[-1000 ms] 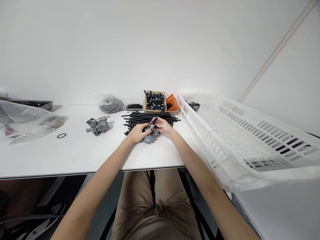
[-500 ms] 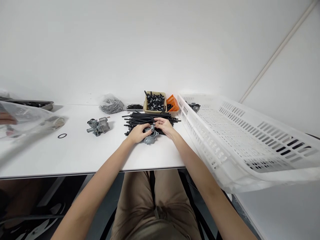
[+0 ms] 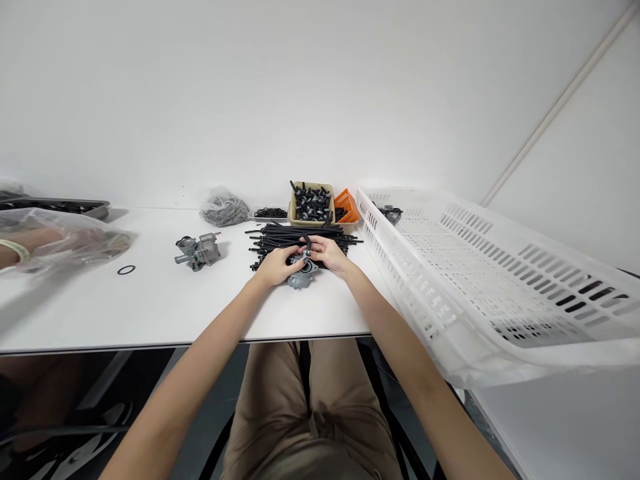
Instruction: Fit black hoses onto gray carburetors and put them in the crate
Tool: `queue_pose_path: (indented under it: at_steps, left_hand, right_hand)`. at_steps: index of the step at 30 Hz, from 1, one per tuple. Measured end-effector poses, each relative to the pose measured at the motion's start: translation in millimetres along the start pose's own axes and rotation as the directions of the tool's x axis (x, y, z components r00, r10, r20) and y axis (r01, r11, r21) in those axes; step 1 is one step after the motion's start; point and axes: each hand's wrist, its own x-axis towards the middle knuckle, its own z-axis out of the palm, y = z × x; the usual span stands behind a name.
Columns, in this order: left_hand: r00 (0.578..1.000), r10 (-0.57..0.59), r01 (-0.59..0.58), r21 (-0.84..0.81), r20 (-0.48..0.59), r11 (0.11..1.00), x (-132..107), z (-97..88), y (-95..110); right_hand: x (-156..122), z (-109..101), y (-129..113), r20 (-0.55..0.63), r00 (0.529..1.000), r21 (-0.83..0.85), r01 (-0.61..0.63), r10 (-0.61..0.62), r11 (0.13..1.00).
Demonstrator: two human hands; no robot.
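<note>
the beige tray (image 3: pixel 311 215) is heaped with black rubber fittings, and the orange basket (image 3: pixel 347 207) just beside it holds more black pieces, mostly hidden by its wall. the grey carburetor (image 3: pixel 303 277) sits low in my left hand (image 3: pixel 274 265) and right hand (image 3: pixel 327 255), just in front of a pile of black hoses (image 3: pixel 295 239). both hands are pressed close around it, fingers pinching its top, though they hide how it is gripped. a second carburetor (image 3: pixel 199 251) and a black o-ring (image 3: pixel 127 270) lie apart on the white bench (image 3: pixel 150 313). the large white perforated crate (image 3: pixel 480 267) sits tilted at the right. at far left, another person's forearm (image 3: pixel 20 250) is cut off by the frame, blurred behind clear plastic (image 3: pixel 75 240).
</note>
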Motion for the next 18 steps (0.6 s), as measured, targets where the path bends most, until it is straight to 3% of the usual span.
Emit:
queue_pose_path:
  at_steps: [10, 18]
  left_hand:
    - [0.999, 0.032, -0.032, -0.029, 0.003, 0.999, -1.5, 0.6, -1.0]
    - [0.997, 0.068, -0.070, 0.066, 0.035, 0.995, -2.4, -0.8, 3.7]
  right_hand:
    - [1.8, 2.4, -4.0, -0.079, 0.996, 0.057, -0.023, 0.027, 0.998]
    - [3.1, 2.8, -2.9, -0.007, 0.998, -0.057, 0.057, -0.058, 0.997]
